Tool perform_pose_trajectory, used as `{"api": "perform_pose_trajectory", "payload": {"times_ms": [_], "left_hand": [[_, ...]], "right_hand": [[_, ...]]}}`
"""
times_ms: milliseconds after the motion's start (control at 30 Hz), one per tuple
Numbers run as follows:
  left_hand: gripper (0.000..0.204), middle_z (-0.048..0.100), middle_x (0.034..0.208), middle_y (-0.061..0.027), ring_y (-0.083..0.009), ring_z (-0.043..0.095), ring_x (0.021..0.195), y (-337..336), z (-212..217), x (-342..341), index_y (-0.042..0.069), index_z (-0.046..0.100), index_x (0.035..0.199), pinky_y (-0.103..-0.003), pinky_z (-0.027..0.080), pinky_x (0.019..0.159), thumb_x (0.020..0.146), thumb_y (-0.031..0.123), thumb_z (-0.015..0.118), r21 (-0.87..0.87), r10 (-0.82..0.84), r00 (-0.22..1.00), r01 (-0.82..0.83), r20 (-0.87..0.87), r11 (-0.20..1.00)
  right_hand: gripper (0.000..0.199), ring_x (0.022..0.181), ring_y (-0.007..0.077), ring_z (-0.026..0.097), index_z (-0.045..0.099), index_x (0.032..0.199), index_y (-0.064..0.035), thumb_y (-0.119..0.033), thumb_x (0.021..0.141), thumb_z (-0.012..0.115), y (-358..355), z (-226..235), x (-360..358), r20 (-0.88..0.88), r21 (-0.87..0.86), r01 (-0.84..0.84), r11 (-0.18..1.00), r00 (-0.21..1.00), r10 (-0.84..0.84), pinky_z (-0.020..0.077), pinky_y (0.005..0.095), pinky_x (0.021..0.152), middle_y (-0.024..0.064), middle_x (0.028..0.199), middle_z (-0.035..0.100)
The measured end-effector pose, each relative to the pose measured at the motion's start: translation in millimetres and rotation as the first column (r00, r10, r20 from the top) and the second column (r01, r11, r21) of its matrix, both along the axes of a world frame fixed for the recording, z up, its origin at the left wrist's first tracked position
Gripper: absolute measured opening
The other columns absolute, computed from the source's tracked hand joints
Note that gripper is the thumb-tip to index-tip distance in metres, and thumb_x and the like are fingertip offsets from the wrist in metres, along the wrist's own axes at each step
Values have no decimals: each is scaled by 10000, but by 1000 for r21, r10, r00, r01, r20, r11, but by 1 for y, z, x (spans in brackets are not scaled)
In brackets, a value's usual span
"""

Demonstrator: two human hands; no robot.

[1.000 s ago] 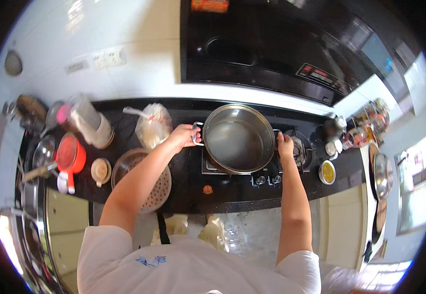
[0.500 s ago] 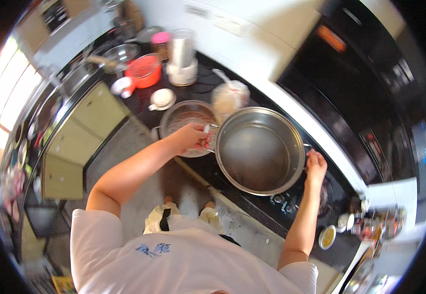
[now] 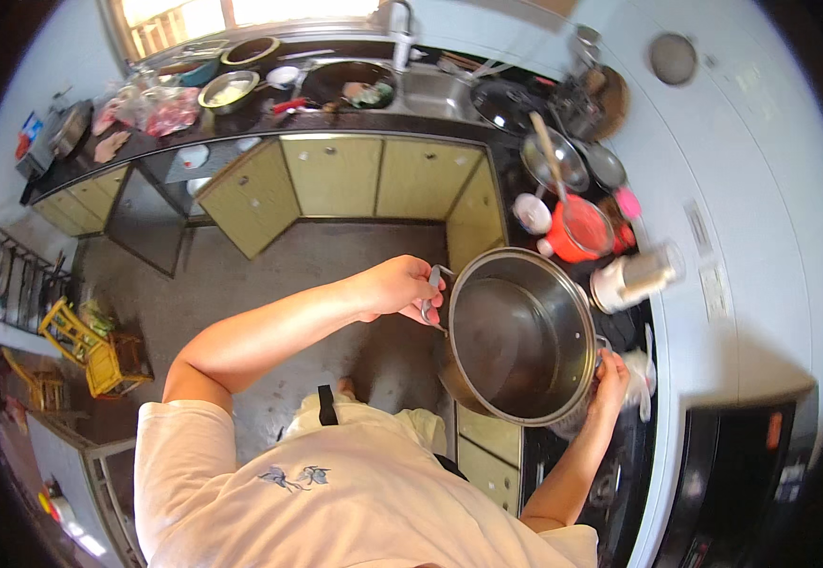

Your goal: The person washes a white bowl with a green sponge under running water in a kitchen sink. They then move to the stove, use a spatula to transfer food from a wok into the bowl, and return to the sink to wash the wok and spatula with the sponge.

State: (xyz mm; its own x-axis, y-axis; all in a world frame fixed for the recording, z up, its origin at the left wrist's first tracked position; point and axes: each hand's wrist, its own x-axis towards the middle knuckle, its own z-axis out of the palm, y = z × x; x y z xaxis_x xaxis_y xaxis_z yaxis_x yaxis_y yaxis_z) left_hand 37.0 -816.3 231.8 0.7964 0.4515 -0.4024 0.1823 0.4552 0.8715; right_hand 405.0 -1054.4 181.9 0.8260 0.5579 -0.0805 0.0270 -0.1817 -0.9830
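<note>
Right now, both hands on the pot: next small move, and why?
Probably keep carrying it level toward the sink: the left hand and right hand grip opposite handles of the steel pot, which hangs off the counter over the floor.

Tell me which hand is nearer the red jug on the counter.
Right, though not by much. The right hand grips the pot's far handle, on the counter side below the red jug. The left hand grips the near handle, out over the floor.

Home kitchen: sink (image 3: 428, 87), yellow cabinets (image 3: 336, 175), cluttered counter (image 3: 269, 118).
</note>
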Motion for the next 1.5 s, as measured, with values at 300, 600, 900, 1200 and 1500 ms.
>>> {"api": "perform_pose_trajectory", "payload": {"times_ms": [300, 600, 900, 1200, 1500], "left_hand": [[175, 585, 831, -65, -182, 638, 728, 197, -42, -100, -25, 521, 1028, -338, 554, 745, 884, 73, 511, 8, 424, 899, -425, -107, 905], [105, 584, 801, -39, -163, 626, 702, 356, -87, -109, 7, 528, 968, -348, 558, 733, 898, 81, 500, -120, 652, 747, -665, -131, 737], [123, 570, 789, -9, -134, 609, 728, 512, -129, -86, 38, 527, 950, -340, 533, 797, 953, 155, 490, -346, 700, 709, -680, -85, 646], [101, 572, 794, -39, -158, 621, 743, 622, -153, -56, 26, 514, 907, -357, 548, 799, 951, 114, 490, -555, 716, 683, -655, -143, 513], [106, 572, 829, -92, -206, 627, 798, 651, -178, -33, -23, 495, 904, -399, 557, 824, 943, 75, 488, -705, 767, 592, -653, -246, 277]], "right_hand": [[186, 470, 27, 333, 679, 897, -51, -207, 913, 579, 346, -18, -59, 67, -112, -381, 918, 919, 389, 256, 198, 436, -85, 549, 398], [216, 578, 98, 522, 613, 1013, -12, -129, 834, 644, 639, -33, -70, 315, -152, -532, 833, 773, 551, 416, 247, 559, 39, 714, 613], [173, 687, 159, 641, 659, 925, -17, -145, 809, 666, 861, -25, -68, 496, -318, -562, 763, 588, 639, 477, 287, 652, 97, 832, 684], [193, 634, 183, 642, 673, 895, -36, -200, 792, 675, 1009, -55, -32, 499, -448, -568, 691, 482, 720, 472, 298, 617, 120, 730, 671], [232, 871, 331, 639, 687, 848, -45, -238, 721, 674, 1103, -65, -50, 482, -702, -495, 512, 200, 853, 482, 382, 782, 174, 858, 669]]}}
